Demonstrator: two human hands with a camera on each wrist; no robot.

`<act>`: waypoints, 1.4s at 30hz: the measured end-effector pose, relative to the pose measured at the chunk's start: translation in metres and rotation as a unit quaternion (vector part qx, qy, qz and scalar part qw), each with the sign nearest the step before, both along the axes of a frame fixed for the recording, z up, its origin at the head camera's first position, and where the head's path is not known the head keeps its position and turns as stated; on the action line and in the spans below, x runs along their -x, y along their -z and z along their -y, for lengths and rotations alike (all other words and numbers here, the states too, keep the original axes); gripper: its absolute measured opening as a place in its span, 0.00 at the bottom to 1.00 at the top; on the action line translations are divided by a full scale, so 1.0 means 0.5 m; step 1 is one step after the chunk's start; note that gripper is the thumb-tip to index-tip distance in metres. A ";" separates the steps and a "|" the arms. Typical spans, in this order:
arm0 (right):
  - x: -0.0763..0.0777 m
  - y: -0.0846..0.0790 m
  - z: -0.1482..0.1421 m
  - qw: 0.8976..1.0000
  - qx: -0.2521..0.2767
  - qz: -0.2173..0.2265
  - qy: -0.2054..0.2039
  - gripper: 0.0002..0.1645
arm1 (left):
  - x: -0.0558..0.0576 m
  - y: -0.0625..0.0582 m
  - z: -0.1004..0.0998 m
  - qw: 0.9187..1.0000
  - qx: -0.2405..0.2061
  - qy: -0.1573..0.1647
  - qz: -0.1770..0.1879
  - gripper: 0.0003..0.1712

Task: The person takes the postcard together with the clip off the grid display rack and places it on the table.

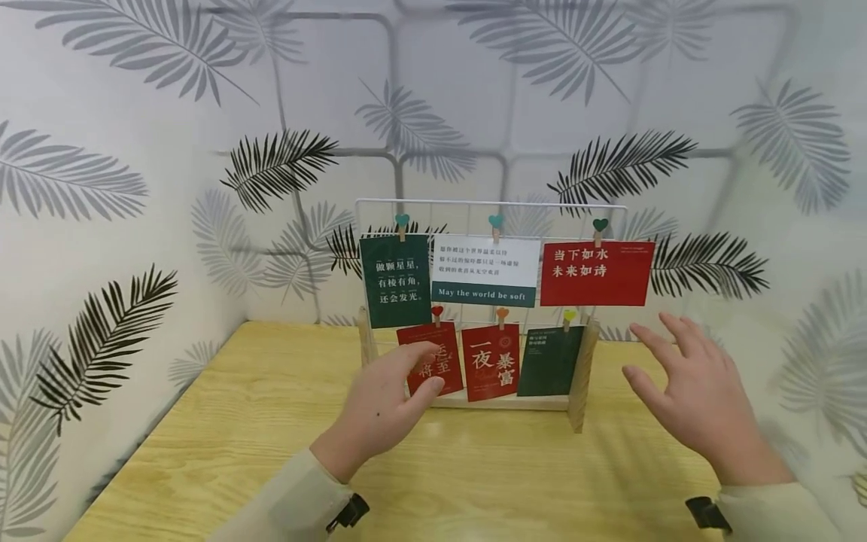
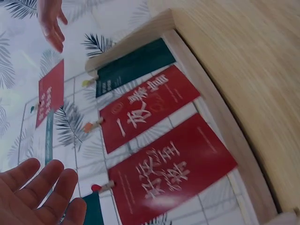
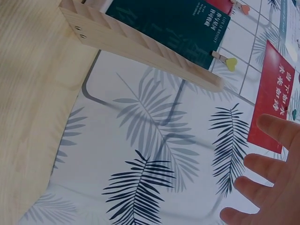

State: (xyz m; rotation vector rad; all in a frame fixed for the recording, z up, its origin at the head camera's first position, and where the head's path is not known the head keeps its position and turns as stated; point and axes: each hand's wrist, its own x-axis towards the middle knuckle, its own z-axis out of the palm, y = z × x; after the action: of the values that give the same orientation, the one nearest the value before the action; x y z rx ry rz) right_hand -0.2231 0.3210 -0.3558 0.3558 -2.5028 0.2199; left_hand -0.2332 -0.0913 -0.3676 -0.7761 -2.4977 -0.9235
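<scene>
A white wire grid rack (image 1: 474, 202) with a wooden base stands on the table, hung with cards on heart-topped clothespins. Its upper row has a tall green card (image 1: 396, 309), a white-and-green card (image 1: 484, 252) and a wide red card (image 1: 596, 290). Below hang a red card (image 2: 173, 173), a second red card (image 1: 491, 384) and a dark green card (image 3: 173, 23). In front of the lower left red card is my left hand (image 1: 382, 403), fingers relaxed and holding nothing. My right hand (image 1: 701, 395) hovers right of the rack, fingers spread, touching nothing.
The wood-grain table (image 1: 271, 444) spreads around the rack and toward me. Behind it rises a wall covering (image 1: 447, 83) with a feather-leaf pattern. A wooden side post (image 1: 582, 384) closes the rack's right end.
</scene>
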 end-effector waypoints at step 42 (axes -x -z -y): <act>0.041 -0.123 0.033 0.998 0.050 -0.027 -0.022 0.31 | 0.056 -0.091 -0.195 0.984 -0.089 0.098 0.120 0.28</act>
State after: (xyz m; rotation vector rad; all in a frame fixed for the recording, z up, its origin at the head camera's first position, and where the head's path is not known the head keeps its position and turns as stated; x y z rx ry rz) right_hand -0.2434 0.3043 -0.2944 0.3715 -2.4229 0.3470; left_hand -0.2612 0.0064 -0.3220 -0.9101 -2.5241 -1.3605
